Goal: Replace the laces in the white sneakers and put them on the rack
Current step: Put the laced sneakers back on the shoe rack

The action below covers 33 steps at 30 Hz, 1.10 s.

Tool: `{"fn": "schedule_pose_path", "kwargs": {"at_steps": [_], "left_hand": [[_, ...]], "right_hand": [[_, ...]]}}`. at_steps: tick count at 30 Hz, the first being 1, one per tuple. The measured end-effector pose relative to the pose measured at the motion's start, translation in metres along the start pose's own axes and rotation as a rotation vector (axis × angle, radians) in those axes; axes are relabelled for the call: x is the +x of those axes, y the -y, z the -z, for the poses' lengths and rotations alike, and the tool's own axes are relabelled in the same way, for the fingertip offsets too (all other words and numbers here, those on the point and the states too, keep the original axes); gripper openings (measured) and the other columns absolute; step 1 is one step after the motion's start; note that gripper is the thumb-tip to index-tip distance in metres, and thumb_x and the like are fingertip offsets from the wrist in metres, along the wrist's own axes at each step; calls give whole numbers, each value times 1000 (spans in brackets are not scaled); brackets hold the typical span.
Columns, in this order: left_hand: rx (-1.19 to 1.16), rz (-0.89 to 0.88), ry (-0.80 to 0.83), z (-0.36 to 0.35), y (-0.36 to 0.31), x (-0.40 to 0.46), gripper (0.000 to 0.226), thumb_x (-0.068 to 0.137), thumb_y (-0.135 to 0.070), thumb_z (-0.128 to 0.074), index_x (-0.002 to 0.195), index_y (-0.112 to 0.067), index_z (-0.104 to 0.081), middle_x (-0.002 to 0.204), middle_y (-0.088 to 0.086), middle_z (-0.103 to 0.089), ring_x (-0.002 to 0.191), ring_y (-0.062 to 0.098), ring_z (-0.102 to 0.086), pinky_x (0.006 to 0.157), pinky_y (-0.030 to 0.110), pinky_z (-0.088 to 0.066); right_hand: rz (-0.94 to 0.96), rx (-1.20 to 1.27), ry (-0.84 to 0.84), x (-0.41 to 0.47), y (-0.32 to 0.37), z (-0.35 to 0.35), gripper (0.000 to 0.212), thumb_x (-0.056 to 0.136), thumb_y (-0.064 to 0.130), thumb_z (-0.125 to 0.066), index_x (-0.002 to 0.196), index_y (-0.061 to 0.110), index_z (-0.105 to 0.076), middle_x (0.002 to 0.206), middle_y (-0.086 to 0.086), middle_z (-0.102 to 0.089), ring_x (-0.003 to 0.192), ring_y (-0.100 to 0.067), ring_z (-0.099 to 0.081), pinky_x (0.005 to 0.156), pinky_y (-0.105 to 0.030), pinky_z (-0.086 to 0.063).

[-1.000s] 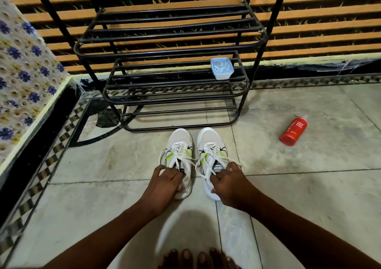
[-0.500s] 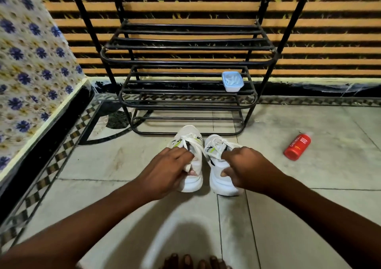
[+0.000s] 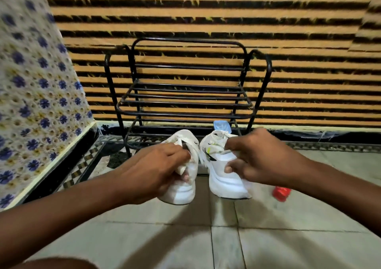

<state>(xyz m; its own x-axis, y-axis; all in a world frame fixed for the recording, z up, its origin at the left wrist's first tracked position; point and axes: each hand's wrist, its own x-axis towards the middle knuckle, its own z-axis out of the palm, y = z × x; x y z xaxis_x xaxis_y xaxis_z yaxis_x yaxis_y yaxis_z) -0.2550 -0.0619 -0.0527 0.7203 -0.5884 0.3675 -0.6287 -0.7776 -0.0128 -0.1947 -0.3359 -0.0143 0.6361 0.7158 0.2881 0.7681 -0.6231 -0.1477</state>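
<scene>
Your left hand [image 3: 152, 172] grips the left sneaker [image 3: 183, 178] at its collar, fingers curled over the opening and thumb tucked against the inner side, so the shoe hangs heel toward you with its toe pointing at the rack [image 3: 185, 95]. Your right hand [image 3: 261, 157] grips the right sneaker [image 3: 222, 171] the same way, fingers hooked over the top where the white laces [image 3: 221, 136] bunch up and thumb pressed into the side panel. Both shoes are held up off the tiled floor [image 3: 206, 237], just beside each other with a narrow gap between them, in front of the rack's lower shelves and not yet resting on any bar. A small pale blue tub [image 3: 221, 126] shows on a lower shelf, just above the right shoe. A red bottle [image 3: 281, 192] lies on the floor under your right wrist, partly hidden. A blue-flowered cloth [image 3: 31, 103] covers the surface at your left, and a striped slatted wall [image 3: 206, 21] stands behind the rack. The view is somewhat blurred.
</scene>
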Motion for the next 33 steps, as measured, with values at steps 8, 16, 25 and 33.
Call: {"fn": "schedule_pose_path", "kwargs": {"at_steps": [8,16,25,33], "left_hand": [[50,56,-150,55,-7,23,29,90,-36,-44,102,-16,-62,91,-9,-60,85,15,-55,86,31,-38],[19,184,-253,48,39,72,16,97,-18,-66,113,-17,-62,100,-6,-65,94,19,-60,76,38,-47],[44,307,-181,-2,136,125,25,92,-8,-60,111,-24,-62,108,-10,-67,99,13,-63,78,40,-54],[61,317,-137,-33,191,156,30,90,-5,-57,100,-33,-53,104,-13,-62,100,16,-63,75,41,-53]], "right_hand": [[31,-46,-155,10,14,59,39,80,31,-82,63,30,-46,47,10,-48,46,-4,-49,45,-28,-38],[17,-183,-206,64,-7,44,22,85,31,-75,77,18,-60,56,6,-52,53,-10,-46,54,-26,-35],[-30,-296,-148,151,-64,5,16,89,26,-64,99,13,-65,85,-2,-71,82,-24,-66,68,-38,-57],[-68,-347,-123,202,-106,-18,16,89,27,-61,102,18,-63,89,1,-72,87,-23,-66,66,-33,-53]]}}
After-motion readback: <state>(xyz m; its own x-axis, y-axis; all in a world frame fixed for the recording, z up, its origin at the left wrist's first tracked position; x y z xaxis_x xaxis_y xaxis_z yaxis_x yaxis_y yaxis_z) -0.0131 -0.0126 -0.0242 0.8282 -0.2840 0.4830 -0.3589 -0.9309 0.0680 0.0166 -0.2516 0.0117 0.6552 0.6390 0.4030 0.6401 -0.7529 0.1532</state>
